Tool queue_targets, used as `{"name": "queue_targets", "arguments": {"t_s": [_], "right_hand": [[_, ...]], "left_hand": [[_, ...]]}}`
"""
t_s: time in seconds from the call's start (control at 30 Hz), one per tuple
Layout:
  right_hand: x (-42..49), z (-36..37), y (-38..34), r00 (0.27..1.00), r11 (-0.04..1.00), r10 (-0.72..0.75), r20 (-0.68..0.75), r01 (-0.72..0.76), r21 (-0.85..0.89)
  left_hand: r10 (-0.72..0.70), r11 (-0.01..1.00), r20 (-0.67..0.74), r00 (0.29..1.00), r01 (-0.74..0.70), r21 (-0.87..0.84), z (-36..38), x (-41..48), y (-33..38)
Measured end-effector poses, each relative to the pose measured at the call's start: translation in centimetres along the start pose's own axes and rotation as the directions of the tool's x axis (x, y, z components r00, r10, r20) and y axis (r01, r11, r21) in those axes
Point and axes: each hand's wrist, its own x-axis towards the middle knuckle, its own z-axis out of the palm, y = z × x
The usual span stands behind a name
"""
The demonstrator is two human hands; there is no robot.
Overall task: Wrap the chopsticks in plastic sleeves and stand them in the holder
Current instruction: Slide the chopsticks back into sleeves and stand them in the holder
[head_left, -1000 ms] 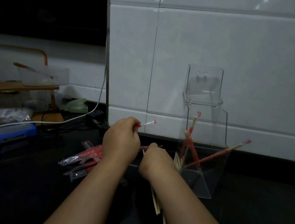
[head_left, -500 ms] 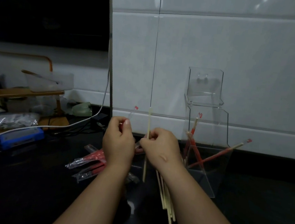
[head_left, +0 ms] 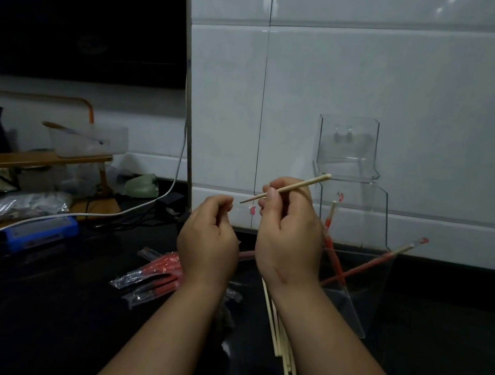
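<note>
My right hand (head_left: 289, 239) grips a bare wooden chopstick (head_left: 297, 185) tilted up to the right, its thin tip pointing left. My left hand (head_left: 208, 240) pinches a clear plastic sleeve whose red end (head_left: 252, 210) shows between the two hands, just below the chopstick tip. The clear acrylic holder (head_left: 357, 289) stands to the right against the wall, with wrapped red-sleeved chopsticks (head_left: 362, 267) leaning in it. Several bare chopsticks (head_left: 281, 349) lie on the black counter under my right forearm. A pile of red-ended sleeves (head_left: 154, 275) lies to the left of my left wrist.
A white tiled wall (head_left: 368, 93) rises right behind the holder. To the left are a blue box (head_left: 39, 232), a white cable (head_left: 136, 207), a plastic bag (head_left: 20, 206) and a wooden rack with a clear tub (head_left: 88, 140).
The chopstick in my right hand has swung from upright to slanting, tip toward the sleeve. My left hand's sleeve has come lower and rightward, close to the tip. Both hands rose slightly.
</note>
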Motion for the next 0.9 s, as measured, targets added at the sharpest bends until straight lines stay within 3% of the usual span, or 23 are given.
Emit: {"name": "queue_targets", "arguments": {"t_s": [0.2, 0.4, 0.77, 0.9], "right_hand": [[0.4, -0.3, -0.3, 0.991, 0.993, -0.041, -0.128, 0.055, 0.105], [0.5, -0.5, -0.5, 0.984, 0.977, -0.047, -0.174, 0.081, 0.195], [0.5, 0.1, -0.3, 0.976, 0.991, -0.094, -0.196, 0.111, 0.077], [0.3, -0.1, -0.3, 0.989, 0.993, -0.091, -0.116, 0.098, 0.06]], "left_hand": [[0.244, 0.969, 0.003, 0.97, -0.244, 0.036, -0.1, -0.3, 0.3], [0.464, 0.886, -0.012, 0.886, -0.463, 0.032, 0.1, 0.2, -0.2], [0.368, 0.925, 0.005, 0.93, -0.367, 0.098, 0.1, 0.6, 0.1], [0.353, 0.93, 0.033, 0.935, -0.355, 0.093, -0.3, 0.6, 0.4]]}}
